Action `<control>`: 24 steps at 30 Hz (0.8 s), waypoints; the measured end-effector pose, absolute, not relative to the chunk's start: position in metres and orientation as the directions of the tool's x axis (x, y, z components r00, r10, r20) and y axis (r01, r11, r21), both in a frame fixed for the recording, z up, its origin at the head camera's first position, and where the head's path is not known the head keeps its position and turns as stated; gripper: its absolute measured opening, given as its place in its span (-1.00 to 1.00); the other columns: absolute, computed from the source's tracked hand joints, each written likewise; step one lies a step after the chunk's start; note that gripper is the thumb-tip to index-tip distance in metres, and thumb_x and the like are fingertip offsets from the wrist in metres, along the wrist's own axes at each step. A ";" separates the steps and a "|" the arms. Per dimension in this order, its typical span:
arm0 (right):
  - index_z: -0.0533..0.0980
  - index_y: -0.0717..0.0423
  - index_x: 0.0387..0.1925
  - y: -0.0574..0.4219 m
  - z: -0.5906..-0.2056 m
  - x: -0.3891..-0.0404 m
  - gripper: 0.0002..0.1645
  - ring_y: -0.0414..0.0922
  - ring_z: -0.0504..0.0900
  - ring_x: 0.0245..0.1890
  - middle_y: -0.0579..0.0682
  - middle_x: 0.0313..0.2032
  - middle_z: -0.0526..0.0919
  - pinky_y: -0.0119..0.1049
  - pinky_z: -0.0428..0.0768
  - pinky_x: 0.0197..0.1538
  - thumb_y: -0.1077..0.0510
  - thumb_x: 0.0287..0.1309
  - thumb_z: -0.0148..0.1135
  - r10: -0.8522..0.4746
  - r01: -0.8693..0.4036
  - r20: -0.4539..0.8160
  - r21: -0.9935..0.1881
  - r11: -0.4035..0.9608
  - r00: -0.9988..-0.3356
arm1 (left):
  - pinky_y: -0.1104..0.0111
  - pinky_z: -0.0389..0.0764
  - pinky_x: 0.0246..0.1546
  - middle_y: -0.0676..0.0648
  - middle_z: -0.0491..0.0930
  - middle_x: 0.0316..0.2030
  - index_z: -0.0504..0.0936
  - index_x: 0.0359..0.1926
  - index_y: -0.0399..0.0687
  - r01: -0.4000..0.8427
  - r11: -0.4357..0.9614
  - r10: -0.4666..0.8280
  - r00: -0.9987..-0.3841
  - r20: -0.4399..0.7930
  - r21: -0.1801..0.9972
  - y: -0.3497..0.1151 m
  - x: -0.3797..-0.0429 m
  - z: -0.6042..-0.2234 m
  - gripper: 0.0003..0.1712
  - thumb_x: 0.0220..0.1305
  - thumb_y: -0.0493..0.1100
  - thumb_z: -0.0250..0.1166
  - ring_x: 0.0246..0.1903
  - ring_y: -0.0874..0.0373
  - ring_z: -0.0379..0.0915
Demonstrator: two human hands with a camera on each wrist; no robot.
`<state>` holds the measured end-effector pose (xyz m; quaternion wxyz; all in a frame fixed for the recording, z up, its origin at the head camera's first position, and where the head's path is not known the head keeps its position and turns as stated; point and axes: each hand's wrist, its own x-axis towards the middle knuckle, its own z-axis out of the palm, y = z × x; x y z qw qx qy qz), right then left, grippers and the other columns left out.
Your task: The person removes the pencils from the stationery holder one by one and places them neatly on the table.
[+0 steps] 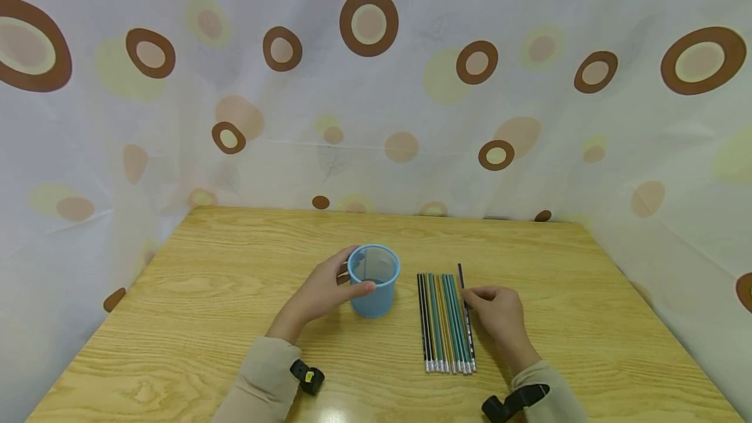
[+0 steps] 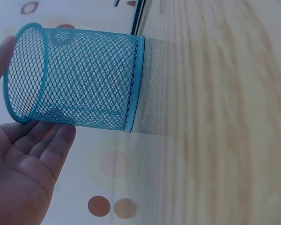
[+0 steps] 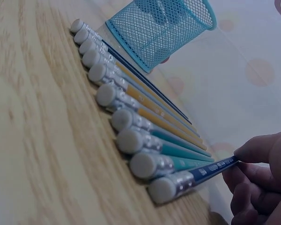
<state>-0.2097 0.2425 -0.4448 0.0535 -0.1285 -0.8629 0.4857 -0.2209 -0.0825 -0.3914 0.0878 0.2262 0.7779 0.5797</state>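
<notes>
A blue mesh pencil cup (image 1: 373,302) stands upright on the table. My left hand (image 1: 323,290) holds it from the left, thumb at the near side of the rim and fingers at the far side; the left wrist view shows the cup's mesh wall (image 2: 89,77) between thumb and fingers. To the cup's right lies a row of pencils (image 1: 443,325) in black, green and gold, side by side, eraser ends toward me. At the row's right edge my right hand (image 1: 504,315) pinches a dark blue pencil (image 3: 208,172) between thumb and fingertips; its white eraser end (image 3: 163,190) is beside the others.
The wooden table (image 1: 235,247) bears the cup and the pencils. A white curtain with brown and yellow circles (image 1: 369,83) hangs behind it and along both sides. Each sleeve carries a black wrist strap, one on the left (image 1: 307,377) and one on the right (image 1: 516,403).
</notes>
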 end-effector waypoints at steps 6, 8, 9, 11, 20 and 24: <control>0.70 0.30 -0.16 0.243 -0.448 -0.210 -0.63 -0.02 0.61 -0.18 0.08 -0.23 0.71 -0.36 0.57 -0.27 0.03 0.23 0.35 0.255 0.156 -0.019 -0.833 0.531 -0.967 | -0.08 0.31 0.30 -0.31 0.25 0.37 0.11 0.50 -0.25 0.249 0.231 0.450 -0.884 0.124 0.940 -0.082 -0.221 -0.393 -0.09 0.28 -0.13 0.40 0.36 -0.28 0.17; 0.70 0.29 -0.16 0.243 -0.449 -0.210 -0.63 -0.01 0.61 -0.17 0.09 -0.22 0.71 -0.32 0.59 -0.25 0.03 0.24 0.35 0.249 0.151 -0.014 -0.828 0.541 -0.969 | -0.08 0.31 0.29 -0.31 0.25 0.38 0.11 0.50 -0.25 0.248 0.232 0.451 -0.884 0.122 0.941 -0.082 -0.221 -0.393 -0.09 0.28 -0.13 0.40 0.36 -0.28 0.17; 0.70 0.29 -0.16 0.243 -0.450 -0.210 -0.63 -0.01 0.61 -0.16 0.10 -0.21 0.71 -0.30 0.60 -0.23 0.02 0.24 0.34 0.247 0.148 -0.010 -0.824 0.547 -0.969 | -0.08 0.32 0.29 -0.31 0.26 0.37 0.12 0.50 -0.24 0.249 0.233 0.450 -0.884 0.122 0.940 -0.082 -0.222 -0.393 -0.09 0.28 -0.12 0.40 0.36 -0.28 0.17; 0.70 0.29 -0.16 0.243 -0.451 -0.211 -0.63 0.01 0.62 -0.14 0.11 -0.20 0.71 -0.22 0.62 -0.18 0.02 0.24 0.34 0.248 0.143 0.000 -0.816 0.560 -0.969 | -0.07 0.32 0.29 -0.30 0.26 0.37 0.12 0.50 -0.24 0.250 0.236 0.449 -0.885 0.123 0.939 -0.082 -0.222 -0.394 -0.09 0.28 -0.12 0.40 0.36 -0.28 0.17; 0.72 0.28 -0.20 0.241 -0.453 -0.210 -0.67 0.03 0.64 -0.14 0.12 -0.22 0.73 -0.07 0.63 -0.11 0.05 0.23 0.34 0.241 0.112 0.050 -0.781 0.614 -0.969 | -0.07 0.31 0.30 -0.30 0.25 0.38 0.12 0.50 -0.24 0.251 0.245 0.447 -0.886 0.121 0.936 -0.083 -0.221 -0.394 -0.09 0.28 -0.12 0.40 0.36 -0.27 0.17; 0.73 0.26 -0.23 0.241 -0.453 -0.210 -0.69 -0.01 0.65 -0.21 0.09 -0.27 0.73 -0.14 0.62 -0.19 0.06 0.22 0.35 0.237 0.101 0.069 -0.765 0.636 -0.969 | -0.06 0.31 0.30 -0.31 0.26 0.38 0.12 0.50 -0.25 0.253 0.244 0.448 -0.886 0.122 0.936 -0.082 -0.221 -0.393 -0.09 0.28 -0.12 0.40 0.36 -0.27 0.17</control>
